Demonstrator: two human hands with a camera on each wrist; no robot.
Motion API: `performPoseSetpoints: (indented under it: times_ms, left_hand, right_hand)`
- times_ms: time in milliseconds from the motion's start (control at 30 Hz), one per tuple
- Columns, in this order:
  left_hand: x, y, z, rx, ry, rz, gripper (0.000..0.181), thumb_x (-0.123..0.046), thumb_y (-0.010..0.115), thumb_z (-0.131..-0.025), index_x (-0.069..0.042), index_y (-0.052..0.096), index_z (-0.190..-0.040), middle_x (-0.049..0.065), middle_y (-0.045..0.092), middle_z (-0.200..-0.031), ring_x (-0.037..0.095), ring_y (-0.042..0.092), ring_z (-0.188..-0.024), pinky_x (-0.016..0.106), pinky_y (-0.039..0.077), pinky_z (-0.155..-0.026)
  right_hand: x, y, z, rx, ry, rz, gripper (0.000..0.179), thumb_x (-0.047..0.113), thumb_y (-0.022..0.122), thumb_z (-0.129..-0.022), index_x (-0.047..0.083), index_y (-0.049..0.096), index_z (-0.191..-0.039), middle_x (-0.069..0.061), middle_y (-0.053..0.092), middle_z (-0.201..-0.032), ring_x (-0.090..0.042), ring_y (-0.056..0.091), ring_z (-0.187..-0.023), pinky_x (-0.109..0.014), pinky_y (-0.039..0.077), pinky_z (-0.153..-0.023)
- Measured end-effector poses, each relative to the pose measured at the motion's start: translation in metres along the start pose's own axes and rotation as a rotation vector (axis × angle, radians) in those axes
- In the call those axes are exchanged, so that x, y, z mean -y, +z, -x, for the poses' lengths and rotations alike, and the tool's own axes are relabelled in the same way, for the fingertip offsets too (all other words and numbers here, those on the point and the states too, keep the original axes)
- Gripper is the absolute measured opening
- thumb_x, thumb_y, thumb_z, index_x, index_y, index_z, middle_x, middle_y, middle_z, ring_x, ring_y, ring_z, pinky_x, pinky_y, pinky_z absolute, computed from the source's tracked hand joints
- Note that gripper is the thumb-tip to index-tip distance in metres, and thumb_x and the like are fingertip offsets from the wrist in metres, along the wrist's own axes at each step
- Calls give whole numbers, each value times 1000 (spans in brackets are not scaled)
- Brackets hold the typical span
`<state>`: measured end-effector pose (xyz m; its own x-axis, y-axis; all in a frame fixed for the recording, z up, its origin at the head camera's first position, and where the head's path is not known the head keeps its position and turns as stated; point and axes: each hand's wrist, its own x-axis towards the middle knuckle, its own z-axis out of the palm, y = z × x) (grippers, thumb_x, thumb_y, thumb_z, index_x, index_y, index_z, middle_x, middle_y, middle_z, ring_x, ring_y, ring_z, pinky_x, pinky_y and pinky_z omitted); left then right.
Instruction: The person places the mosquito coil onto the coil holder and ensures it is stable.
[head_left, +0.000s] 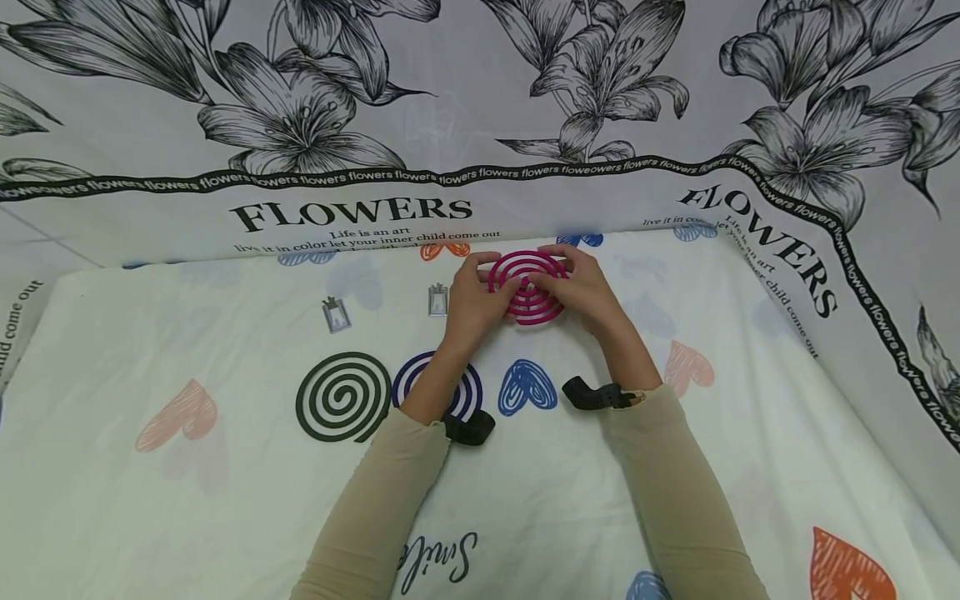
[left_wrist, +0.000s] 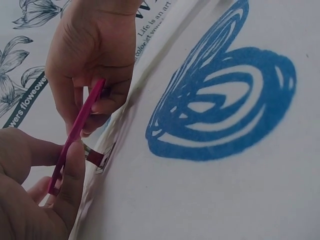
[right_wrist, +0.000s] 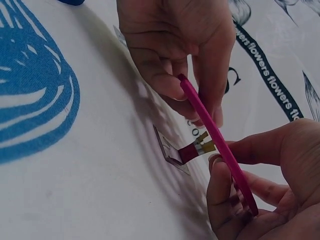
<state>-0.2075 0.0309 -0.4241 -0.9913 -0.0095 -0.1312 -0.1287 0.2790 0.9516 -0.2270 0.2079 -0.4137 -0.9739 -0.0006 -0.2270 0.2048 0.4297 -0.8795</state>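
Observation:
Both hands hold a pink spiral mosquito coil point(head_left: 531, 321) at the far side of the cloth. My left hand point(head_left: 474, 304) pinches its left side, while my right hand point(head_left: 585, 292) pinches the right side, with both thumbs near the coil's middle. In the wrist views the coil is seen edge-on and tilted. Just beneath it is a small metal stand point(right_wrist: 172, 150) with an upright, pronged tab close to the coil's centre. Whether the tab touches the coil is hard to tell.
A dark green coil point(head_left: 300, 398) lies flat at the left, beside a dark blue coil point(head_left: 479, 390) partly hidden by my left forearm. Two more metal stands, one at the left point(head_left: 336, 315) and one nearer my left hand point(head_left: 438, 300), sit behind them. A printed cloth wall point(head_left: 525, 200) rises behind.

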Motion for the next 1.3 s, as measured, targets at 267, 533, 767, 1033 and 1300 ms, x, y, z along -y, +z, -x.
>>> performPoseSetpoints:
  times_ms: [267,533,767,1033,1300]
  left_hand:
    - [0,2,0,-6,0,-4,56,-23,78,-97,-12,54,-146,18,66,-122,25,76,-68,18,58,-55]
    - [-1,2,-1,-7,2,-2,57,-23,79,-96,-12,53,-146,19,67,-122,32,79,-77,19,59,-55]
    - [0,2,-1,-17,6,-18,59,-25,80,-95,-12,54,-146,19,66,-123,32,79,-90,21,60,-58]
    - [0,3,-3,-21,7,-47,59,-27,80,-95,-12,54,-146,18,67,-126,31,77,-100,25,64,-66]
    - [1,3,-3,-19,-2,-44,58,-27,79,-96,-13,54,-146,18,66,-127,30,76,-103,26,64,-68]
  right_hand:
    - [0,0,0,2,11,-11,58,22,75,-98,15,55,-152,-21,60,-140,-33,63,-124,-48,60,-107]
    - [-1,0,-2,9,17,-23,58,21,75,-98,15,55,-152,-21,59,-142,-34,62,-127,-48,60,-108]
    - [-1,0,-1,2,18,-22,58,23,75,-98,15,56,-152,-21,61,-139,-34,64,-125,-48,61,-106]
    - [-1,1,-1,-2,23,-25,58,21,75,-98,15,55,-152,-21,62,-139,-34,64,-126,-48,60,-107]
    - [-2,2,-3,-3,37,-18,58,22,75,-98,16,55,-152,-21,61,-140,-35,63,-129,-47,60,-108]
